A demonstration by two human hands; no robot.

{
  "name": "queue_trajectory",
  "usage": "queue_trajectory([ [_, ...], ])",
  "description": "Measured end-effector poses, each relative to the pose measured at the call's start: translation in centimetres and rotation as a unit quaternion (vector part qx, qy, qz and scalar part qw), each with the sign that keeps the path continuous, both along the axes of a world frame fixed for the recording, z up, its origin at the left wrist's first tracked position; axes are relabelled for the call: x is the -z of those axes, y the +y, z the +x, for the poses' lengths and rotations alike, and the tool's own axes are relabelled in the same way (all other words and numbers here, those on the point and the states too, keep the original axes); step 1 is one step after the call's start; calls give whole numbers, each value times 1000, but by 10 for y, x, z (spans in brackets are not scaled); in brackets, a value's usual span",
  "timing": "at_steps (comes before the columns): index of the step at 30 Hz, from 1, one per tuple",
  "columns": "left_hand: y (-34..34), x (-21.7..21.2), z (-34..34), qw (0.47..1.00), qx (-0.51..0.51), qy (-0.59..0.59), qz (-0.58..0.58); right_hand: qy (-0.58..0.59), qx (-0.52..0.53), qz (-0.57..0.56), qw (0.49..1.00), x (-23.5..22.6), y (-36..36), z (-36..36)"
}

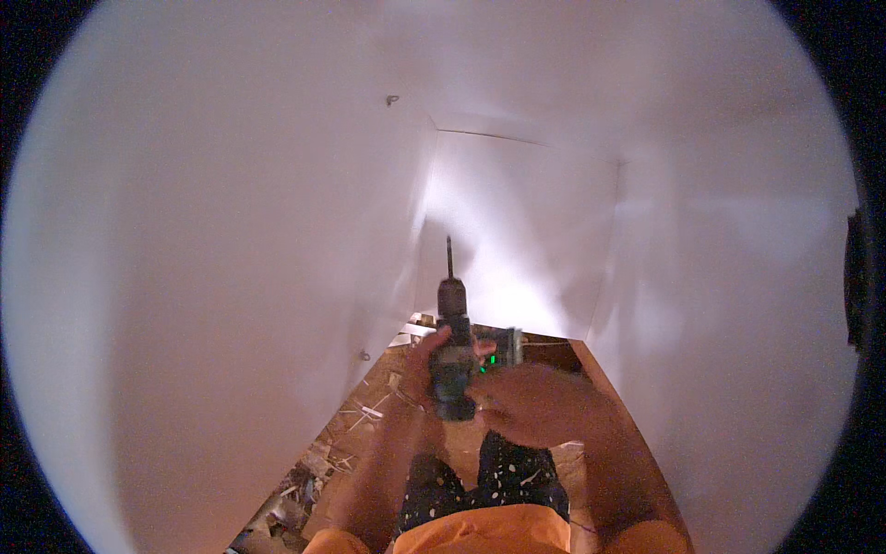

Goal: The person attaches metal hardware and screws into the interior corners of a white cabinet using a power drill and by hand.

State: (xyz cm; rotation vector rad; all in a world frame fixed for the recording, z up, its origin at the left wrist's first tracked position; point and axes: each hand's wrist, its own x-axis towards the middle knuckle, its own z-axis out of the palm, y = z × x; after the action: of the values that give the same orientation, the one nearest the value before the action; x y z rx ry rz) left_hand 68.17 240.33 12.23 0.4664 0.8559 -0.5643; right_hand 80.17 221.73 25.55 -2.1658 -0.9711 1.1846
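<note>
My left hand (424, 367) is closed around a dark cordless drill (451, 355). The drill points away from me, and a long thin bit (449, 258) sticks out of its chuck (451, 297). Fingers show on both sides of the drill body; its handle is hidden underneath. From the right, my right hand (543, 403) reaches to the drill's rear end, its fingers stretched toward the casing and slightly blurred. Whether those fingertips touch it I cannot tell. Small green lights (488, 364) glow just right of the drill, on a dark object I cannot make out.
Pale smooth walls (231, 231) close in on the left, right and ahead. Small metal fittings (392, 100) stick out of the left wall. Scraps and debris (309, 480) litter the brown floor (369, 379) at lower left. A dark object (854, 282) shows at the far right rim.
</note>
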Motion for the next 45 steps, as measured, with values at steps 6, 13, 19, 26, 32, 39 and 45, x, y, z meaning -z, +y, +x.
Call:
queue_trajectory([
  [6, -42, 16, -25, 992, 108, 22, 55, -114, 349, 181, 913, 98, 110, 196],
  [13, -29, -7, -56, 983, 174, 13, 65, -11, 303, 259, 917, 164, 215, 263],
  [19, -23, -8, -65, 994, 103, 23, 18, -91, 277, 331, 897, 187, 220, 272],
  [26, -33, -27, -55, 993, 90, 20, 70, -220, 374, 347, 831, 177, 234, 243],
  [32, -37, -43, -44, 994, 61, 14, 86, -182, 424, 307, 832, 156, 225, 230],
  [39, -32, -45, -32, 987, 77, -14, 143, -282, 385, 345, 808, 150, 215, 225],
  [45, -39, -49, -33, 994, 61, 14, 85, -214, 380, 331, 837, 128, 207, 220],
])
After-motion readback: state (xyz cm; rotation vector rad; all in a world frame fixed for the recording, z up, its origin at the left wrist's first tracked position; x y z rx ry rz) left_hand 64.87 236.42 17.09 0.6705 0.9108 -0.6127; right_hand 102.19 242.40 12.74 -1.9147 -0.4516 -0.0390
